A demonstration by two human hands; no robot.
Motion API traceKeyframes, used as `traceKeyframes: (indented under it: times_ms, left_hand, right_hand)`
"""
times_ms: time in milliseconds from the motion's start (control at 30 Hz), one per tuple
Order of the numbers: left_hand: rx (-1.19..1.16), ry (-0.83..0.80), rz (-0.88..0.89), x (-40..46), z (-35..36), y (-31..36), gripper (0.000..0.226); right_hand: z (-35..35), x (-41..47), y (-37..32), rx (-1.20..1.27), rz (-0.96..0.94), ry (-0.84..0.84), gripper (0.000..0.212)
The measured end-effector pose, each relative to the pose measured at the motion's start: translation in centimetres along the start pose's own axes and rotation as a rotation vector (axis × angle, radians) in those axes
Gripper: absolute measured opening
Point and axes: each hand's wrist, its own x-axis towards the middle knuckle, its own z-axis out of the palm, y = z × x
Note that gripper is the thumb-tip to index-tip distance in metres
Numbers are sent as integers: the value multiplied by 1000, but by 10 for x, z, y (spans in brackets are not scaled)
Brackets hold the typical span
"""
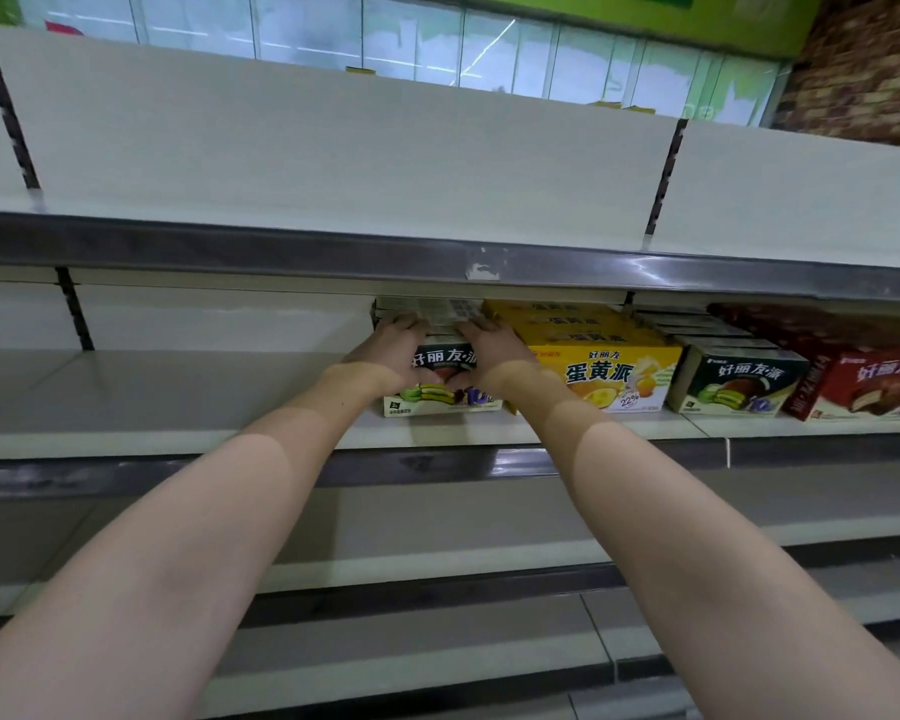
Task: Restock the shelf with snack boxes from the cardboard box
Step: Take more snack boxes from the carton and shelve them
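Both forearms extend from the bottom corners of the view toward the middle shelf (152,402). The left hand (393,350) and the right hand (489,350) are laid over the front and top of a stack of green-and-white snack boxes (440,402), fingers curled over the upper edge and thumbs meeting low on the front face. The stack is gripped between both hands. It stands on the shelf, set back a little from the front lip and touching the yellow snack boxes (601,374) on its right.

The step in hand is judged to be seating this stack in line with its neighbours. Pressure is best applied evenly by both hands so that the layers slide together. The right side should be kept flush against the yellow boxes, which serve as a guide edge. The front faces should be brought level with the yellow fronts.

Overhead clearance is tight: the upper shelf rail (281,246) sits just above the stack, so the fingers should be drawn out forward, not lifted. To the left the shelf is open and offers free room. To the right stand further green boxes (739,384) and red boxes (874,387). The cardboard box is not in view.
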Motion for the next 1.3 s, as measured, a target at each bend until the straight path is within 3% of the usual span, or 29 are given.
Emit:
traceKeyframes:
  times_ms: [133,367,500,700,833,1067,1300]
  left_hand:
    - [63,-66,-11,-2,-5,1,95]
    - [227,-5,-51,-13,-13,18,86]
    - [209,23,-66,-24,-20,21,74]
    - [129,208,-157,-66,-31,20,59]
    - [79,225,-279,-103,-39,11,51]
    - [126,172,-520,-206,-52,-25,22]
    - [124,155,-696,-340,-61,-67,19]
  right_hand:
    - [0,-4,-1,-6,-4,32,91]
    - [-3,-19,-10,-140,15,59,85]
    - [-8,-30,-16,-194,-43,141,80]
    - [-13,-54,-35,-142,-157,308,61]
    - [-10,-71,-67,35,-263,339,44]
    - [26,-92,-158,196,-479,254,21]
    - [64,-141,-275,301,-641,60,26]
